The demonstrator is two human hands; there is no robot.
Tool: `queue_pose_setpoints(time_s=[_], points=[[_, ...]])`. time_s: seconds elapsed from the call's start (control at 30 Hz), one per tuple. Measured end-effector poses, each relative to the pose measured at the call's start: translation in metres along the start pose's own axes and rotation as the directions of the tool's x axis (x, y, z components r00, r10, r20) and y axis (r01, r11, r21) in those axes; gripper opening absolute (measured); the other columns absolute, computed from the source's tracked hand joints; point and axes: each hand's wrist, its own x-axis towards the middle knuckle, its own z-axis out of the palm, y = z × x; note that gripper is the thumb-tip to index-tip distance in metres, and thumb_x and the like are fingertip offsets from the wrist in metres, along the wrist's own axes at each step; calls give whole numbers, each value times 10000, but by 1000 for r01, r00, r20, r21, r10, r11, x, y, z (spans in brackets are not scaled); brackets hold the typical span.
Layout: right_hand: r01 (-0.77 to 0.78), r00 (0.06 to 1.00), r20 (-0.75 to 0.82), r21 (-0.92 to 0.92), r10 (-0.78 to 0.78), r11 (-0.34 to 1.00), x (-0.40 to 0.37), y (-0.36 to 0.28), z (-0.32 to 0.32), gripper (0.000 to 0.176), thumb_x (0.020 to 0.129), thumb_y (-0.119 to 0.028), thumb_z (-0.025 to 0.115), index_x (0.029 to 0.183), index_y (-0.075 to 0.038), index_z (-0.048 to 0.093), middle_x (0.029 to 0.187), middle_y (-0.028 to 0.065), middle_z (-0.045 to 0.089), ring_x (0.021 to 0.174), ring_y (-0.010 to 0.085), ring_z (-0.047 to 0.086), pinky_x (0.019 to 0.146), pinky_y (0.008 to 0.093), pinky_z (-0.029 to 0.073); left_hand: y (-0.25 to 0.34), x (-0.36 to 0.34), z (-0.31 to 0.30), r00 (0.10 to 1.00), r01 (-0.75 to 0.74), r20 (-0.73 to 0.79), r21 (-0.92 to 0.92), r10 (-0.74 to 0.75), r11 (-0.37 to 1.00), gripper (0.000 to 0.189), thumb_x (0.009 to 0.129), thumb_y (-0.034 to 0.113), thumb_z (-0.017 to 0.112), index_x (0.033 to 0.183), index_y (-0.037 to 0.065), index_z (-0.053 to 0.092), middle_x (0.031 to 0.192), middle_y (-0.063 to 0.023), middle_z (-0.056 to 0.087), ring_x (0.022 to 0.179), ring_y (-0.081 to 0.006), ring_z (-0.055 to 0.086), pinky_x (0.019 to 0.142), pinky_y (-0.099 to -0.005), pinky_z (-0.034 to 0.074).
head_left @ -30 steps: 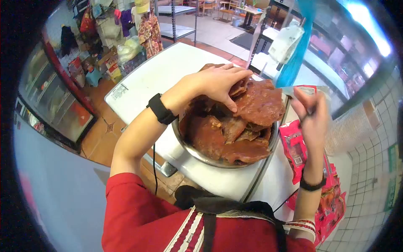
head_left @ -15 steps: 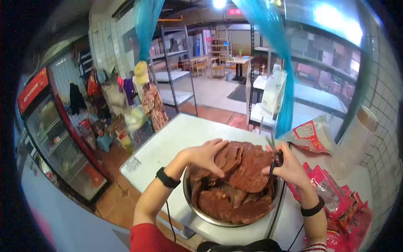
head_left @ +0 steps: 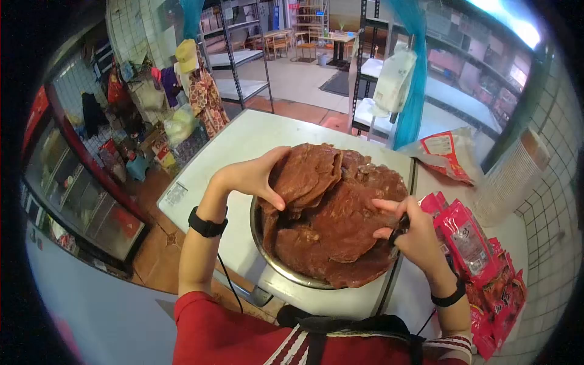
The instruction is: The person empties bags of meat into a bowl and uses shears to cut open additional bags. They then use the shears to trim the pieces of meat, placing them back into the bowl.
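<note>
A round metal bowl (head_left: 291, 273) on the white table is heaped with flat, reddish-brown, meat-like slabs (head_left: 340, 225). My left hand (head_left: 258, 176) clasps a small stack of slabs (head_left: 307, 176) at the bowl's upper left, thumb on the near side and fingers behind. At the bowl's right side, my right hand (head_left: 413, 234) keeps black-handled scissors (head_left: 399, 229) in its grip. Its thumb and forefinger reach out onto the large slab in the middle. The scissor blades are hidden now.
Pink packets (head_left: 465, 243) lie piled to the right, beside a tall stack of paper cups (head_left: 514, 176). A red-and-white bag (head_left: 443, 155) lies behind them on the white table (head_left: 225, 152). Left stands a glass-door fridge (head_left: 79, 194); shelving racks (head_left: 237, 61) are beyond.
The view has tipped downward, so the bowl appears higher. My left hand has shifted the stack leftward, baring the middle slab. My right forefinger and thumb have come onto that slab.
</note>
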Motion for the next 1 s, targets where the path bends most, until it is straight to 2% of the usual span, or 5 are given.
queue_pose_setpoints(time_s=[0.1, 0.37, 0.73, 0.9, 1.0], points=[[50, 998, -21, -110, -52, 993, -8, 2, 9, 297, 604, 89, 561, 759, -39, 342, 995, 136, 569, 731, 288, 574, 576, 301, 440, 0, 1, 10, 996, -77, -46, 39, 79, 996, 1088, 473, 406, 775, 1240, -70, 168, 1263, -206, 246, 1183, -271, 269, 989, -304, 213], [35, 956, -283, -154, -78, 987, 46, -10, -16, 276, 667, -37, 625, 881, -28, 451, 723, 106, 563, 636, 200, 559, 567, 293, 430, 8, 5, 23, 977, -135, -152, 85, 147, 987, 1023, 505, 320, 738, 1261, -32, 145, 1249, -199, 230, 1180, -312, 253, 977, -321, 239], [-313, 795, 536, -36, 283, 949, 173, 0, 51, 386, 669, -269, 656, 918, -24, 493, 738, 14, 506, 651, 80, 453, 547, 225, 372, -24, 7, 8, 964, -216, -195, -162, 184, 963, 1032, 522, 301, 736, 1283, -10, 112, 1275, -190, 249, 1182, -295, 273, 983, -327, 240], [-243, 833, 529, 88, 162, 966, 170, -8, 51, 390, 630, -260, 665, 862, -2, 488, 761, 21, 485, 702, 110, 442, 613, 232, 370, -46, 15, -8, 974, -226, -69, -325, 215, 918, 1054, 527, 308, 745, 1297, 5, 93, 1275, -200, 272, 1184, -262, 284, 988, -326, 225], [-218, 893, 329, -281, 307, 935, 164, -6, 43, 397, 607, -272, 703, 796, -27, 454, 716, 12, 436, 668, 105, 408, 586, 240, 354, -67, 13, -11, 965, -246, -18, -390, 260, 887, 1083, 514, 335, 753, 1287, -33, 89, 1292, -209, 246, 1195, -257, 264, 992, -319, 212]])
